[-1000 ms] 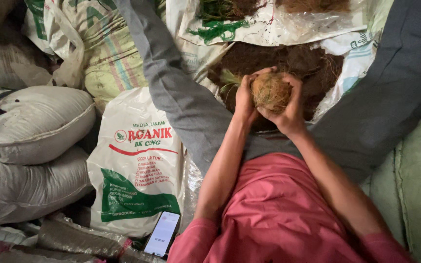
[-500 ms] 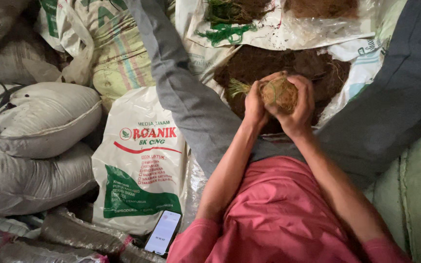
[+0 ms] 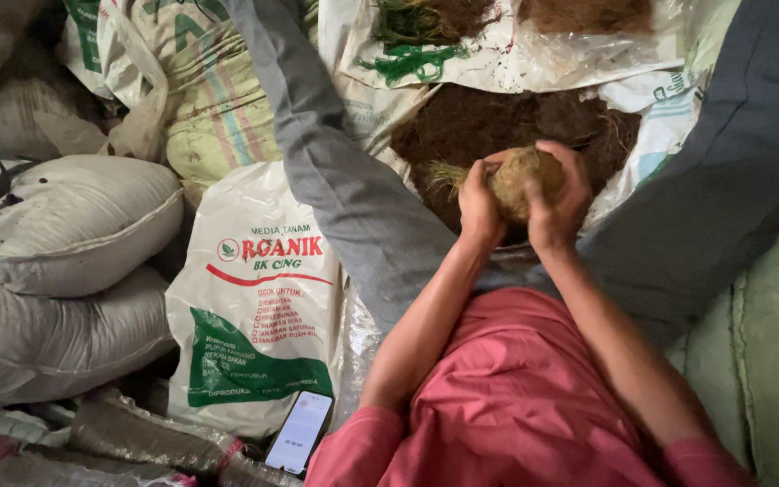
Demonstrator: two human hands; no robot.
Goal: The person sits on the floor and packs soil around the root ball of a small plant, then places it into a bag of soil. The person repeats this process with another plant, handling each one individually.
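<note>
My two hands, left hand (image 3: pixel 480 203) and right hand (image 3: pixel 559 203), cup one fibrous ball (image 3: pixel 520 180). Beneath them lies one heap of dark soil (image 3: pixel 498 122).

Fibre ball (image 3: pixel 523 180) centre-upper frame, btwn both hands, above soil pile (image 3: pixel 489 126). Printed bag (image 3: pixel 259 307) left of it; phone (image 3: pixel 298 432) below bag, sacks (image 3: pixel 65 216) far left.
</note>
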